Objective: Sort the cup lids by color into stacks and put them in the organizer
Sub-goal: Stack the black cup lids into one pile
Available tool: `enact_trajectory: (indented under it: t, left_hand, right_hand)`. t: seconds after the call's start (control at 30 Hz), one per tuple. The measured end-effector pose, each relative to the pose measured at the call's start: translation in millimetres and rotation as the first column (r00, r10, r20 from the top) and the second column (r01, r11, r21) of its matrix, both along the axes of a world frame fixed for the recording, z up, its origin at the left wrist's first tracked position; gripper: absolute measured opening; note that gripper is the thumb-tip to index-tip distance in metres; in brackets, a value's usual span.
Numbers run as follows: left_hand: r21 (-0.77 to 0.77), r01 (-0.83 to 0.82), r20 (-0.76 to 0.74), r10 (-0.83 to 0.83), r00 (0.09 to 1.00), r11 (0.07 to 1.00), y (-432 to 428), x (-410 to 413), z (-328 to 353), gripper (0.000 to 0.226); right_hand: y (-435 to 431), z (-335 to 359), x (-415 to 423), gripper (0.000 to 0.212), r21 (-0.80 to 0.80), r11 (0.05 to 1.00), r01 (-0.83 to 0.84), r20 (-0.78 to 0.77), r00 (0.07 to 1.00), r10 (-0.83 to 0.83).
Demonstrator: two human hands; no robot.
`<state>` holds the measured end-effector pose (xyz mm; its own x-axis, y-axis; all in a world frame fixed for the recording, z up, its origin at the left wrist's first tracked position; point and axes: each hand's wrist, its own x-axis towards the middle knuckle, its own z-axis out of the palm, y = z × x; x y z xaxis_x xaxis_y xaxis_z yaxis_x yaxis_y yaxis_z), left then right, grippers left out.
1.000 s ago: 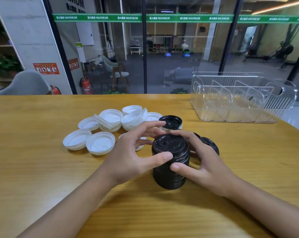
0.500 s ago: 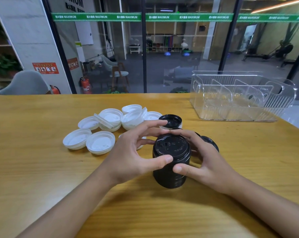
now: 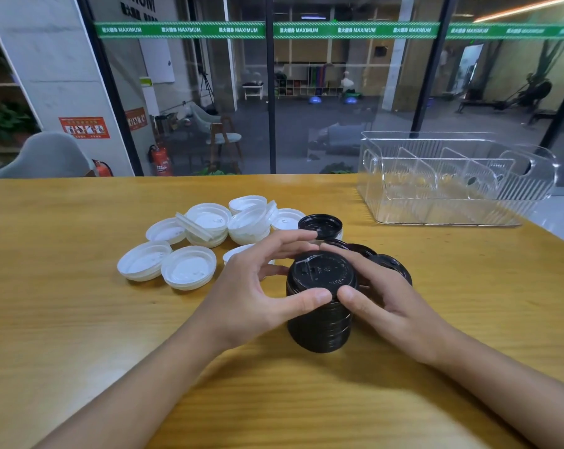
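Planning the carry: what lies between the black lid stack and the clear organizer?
Head view: a few loose black lids lie just behind the black lid stack, beside the right hand; past them, bare table up to the organizer.

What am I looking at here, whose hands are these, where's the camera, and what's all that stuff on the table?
There is no machine here. A person works with bare hands, and the one camera sits on their head, looking forward and down, so both arms reach in from the bottom. The left hand and right hand are curled round a stack of black lids standing on the wooden table. To its left lie loose white lids, some nested. Just behind it are a few more black lids. A clear organizer with dividers stands at the far right.
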<state>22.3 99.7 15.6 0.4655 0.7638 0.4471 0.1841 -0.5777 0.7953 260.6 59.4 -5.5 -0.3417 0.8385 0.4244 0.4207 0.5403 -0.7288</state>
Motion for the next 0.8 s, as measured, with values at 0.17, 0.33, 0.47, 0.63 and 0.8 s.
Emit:
enact_trajectory:
  t: [0.17,0.33,0.47,0.63,0.8]
  left_hand:
    - [-0.048,0.024,0.006,-0.023,1.000,0.999,3.9,-0.4,-3.1,0.069]
    - [-0.117,0.076,0.029,-0.074,0.997,0.990,3.9,1.8,-8.0,0.064]
    - [-0.185,0.115,0.046,-0.108,0.993,0.976,2.7,5.5,-14.3,0.068]
    - [-0.207,0.141,-0.035,-0.152,0.988,0.968,3.5,4.0,-17.1,0.065]
    - [-0.202,0.148,-0.068,-0.165,0.984,0.968,3.1,-0.1,-19.2,0.056]
  right_hand:
    - [0.2,-0.3,-0.2,0.060,-0.015,1.000,-0.014,-0.012,1.000,0.014]
    - [-1.6,-2.1,-2.6,0.068,-0.020,1.000,-0.001,-0.037,0.999,0.000]
    - [-3.3,-1.4,-4.8,0.060,0.093,0.995,0.033,0.000,0.999,-0.033]
    - [-4.1,-2.1,-3.9,0.065,0.163,0.986,0.042,0.036,0.998,-0.049]
    - [-6.8,0.6,-1.4,0.067,0.174,0.982,0.067,0.044,0.996,-0.076]
